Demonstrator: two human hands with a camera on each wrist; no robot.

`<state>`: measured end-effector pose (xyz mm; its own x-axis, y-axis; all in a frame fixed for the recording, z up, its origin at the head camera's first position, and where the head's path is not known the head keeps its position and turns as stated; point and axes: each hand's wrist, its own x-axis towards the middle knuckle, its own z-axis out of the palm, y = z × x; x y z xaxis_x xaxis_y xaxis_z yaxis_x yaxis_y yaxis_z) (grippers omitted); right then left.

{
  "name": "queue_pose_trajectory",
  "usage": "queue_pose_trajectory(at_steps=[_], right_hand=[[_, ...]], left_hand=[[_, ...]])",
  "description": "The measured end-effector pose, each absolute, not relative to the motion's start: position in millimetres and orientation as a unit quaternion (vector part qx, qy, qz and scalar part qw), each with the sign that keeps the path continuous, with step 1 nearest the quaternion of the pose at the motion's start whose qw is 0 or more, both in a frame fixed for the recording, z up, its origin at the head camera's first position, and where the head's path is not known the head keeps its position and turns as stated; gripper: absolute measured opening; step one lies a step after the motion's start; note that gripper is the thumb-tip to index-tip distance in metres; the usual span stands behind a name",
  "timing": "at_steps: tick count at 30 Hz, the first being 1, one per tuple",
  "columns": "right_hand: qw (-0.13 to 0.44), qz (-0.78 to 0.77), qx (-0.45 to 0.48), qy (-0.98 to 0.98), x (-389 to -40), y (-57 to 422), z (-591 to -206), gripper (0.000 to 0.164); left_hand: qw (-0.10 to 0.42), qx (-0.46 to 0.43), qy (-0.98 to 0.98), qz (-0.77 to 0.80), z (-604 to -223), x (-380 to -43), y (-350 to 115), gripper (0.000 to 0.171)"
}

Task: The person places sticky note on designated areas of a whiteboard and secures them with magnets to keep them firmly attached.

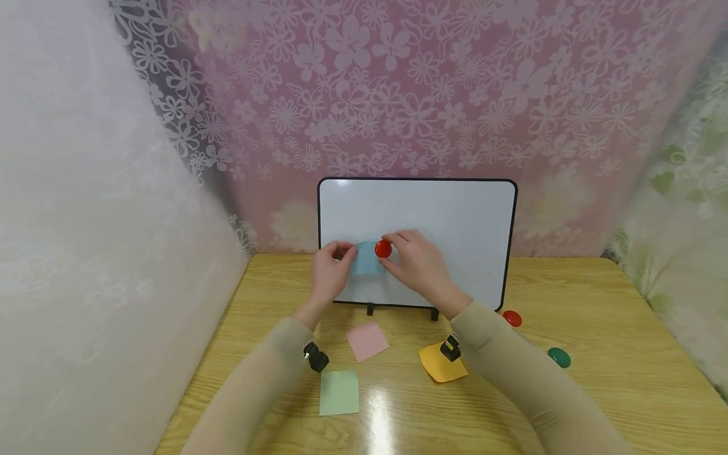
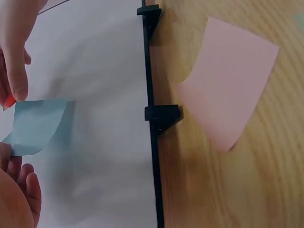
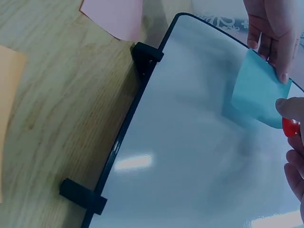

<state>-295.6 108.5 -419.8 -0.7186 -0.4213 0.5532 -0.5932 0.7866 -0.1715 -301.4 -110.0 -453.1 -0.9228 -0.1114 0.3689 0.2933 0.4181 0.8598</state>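
A blue sticky note [image 1: 366,260] is held against or just in front of the whiteboard [image 1: 461,234], left of its middle. My left hand [image 1: 331,270] pinches the note's left edge between thumb and fingers. At the note's right edge, my right hand [image 1: 419,262] grips a round red magnet [image 1: 383,249] between thumb and forefinger. In the left wrist view the blue note [image 2: 40,124] curls and casts a shadow on the board. The right wrist view has the red magnet [image 3: 290,127] partly hidden behind the right thumb.
On the wooden table [image 1: 273,284] lie a pink note [image 1: 367,341], a green note [image 1: 339,393] and an orange note [image 1: 440,364], partly under the right wrist camera. Another red magnet [image 1: 512,318] and a green magnet [image 1: 559,357] lie to the right. Black feet [image 1: 371,309] support the board.
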Motion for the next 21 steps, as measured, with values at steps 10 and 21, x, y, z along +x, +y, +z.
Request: queue_pose_trajectory(at_steps=[10,21], right_hand=[[0.271,0.183,0.262,-0.908,-321.5,93.4,-407.8,0.042],[0.310,0.187,0.259,-0.896,-340.8,82.0,-394.6,0.042]], left_hand=[[0.201,-0.060,-0.807,-0.553,-436.5,-320.4,-102.9,0.019],[0.245,-0.057,-0.813,-0.525,-418.0,-337.2,-100.4,0.018]])
